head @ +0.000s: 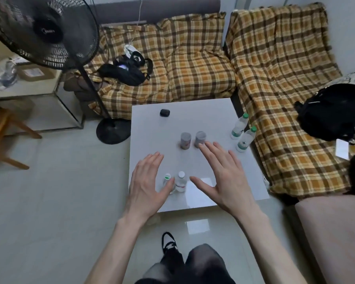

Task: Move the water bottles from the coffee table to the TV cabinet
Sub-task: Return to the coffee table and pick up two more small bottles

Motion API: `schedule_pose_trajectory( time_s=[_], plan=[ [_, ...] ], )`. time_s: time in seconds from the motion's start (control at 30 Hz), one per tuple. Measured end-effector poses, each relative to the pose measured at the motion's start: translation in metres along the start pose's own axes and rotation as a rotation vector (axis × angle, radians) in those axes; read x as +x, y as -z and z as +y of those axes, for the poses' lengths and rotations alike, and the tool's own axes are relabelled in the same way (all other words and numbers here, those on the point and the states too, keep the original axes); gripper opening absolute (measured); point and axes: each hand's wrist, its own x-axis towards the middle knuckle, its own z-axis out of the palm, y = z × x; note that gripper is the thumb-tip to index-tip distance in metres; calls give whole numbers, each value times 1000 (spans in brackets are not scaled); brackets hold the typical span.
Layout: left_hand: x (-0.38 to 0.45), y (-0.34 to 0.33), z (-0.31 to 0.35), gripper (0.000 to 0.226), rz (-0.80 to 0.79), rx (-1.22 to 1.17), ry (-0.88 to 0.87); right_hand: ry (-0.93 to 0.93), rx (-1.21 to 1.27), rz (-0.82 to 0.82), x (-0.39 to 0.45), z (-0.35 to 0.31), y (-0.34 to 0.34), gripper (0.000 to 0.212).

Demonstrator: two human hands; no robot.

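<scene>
We have a single view, from a wide-angle camera worn on the head, looking forward and steeply down — so steeply that our own knees and one shoe [168, 241] show at the bottom edge. We stand just at the near edge of the white coffee table [195, 119], which fills the middle of the frame and sits close below us. Our left hand [147, 186] and right hand [223, 177] reach forward into the centre. Beyond the table we face the plaid-covered sofa [193, 58] — it runs along the top and down the right side. The lens bends straight edges near the borders. The standing fan [47, 31] looms large at upper left.
</scene>
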Motion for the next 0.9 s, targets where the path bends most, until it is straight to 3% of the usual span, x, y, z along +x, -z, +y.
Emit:
schedule_pose_trajectory(
  time_s=[0.6, 0.9],
  plan=[
    [41, -118, -77, 60, -250, -37, 406, 72, -38, -358, 81, 59, -145, 76],
    [41, -185, -113, 46, -347, 99, 596, 90, -119, -784, 102, 89, -229, 64]
  ],
)
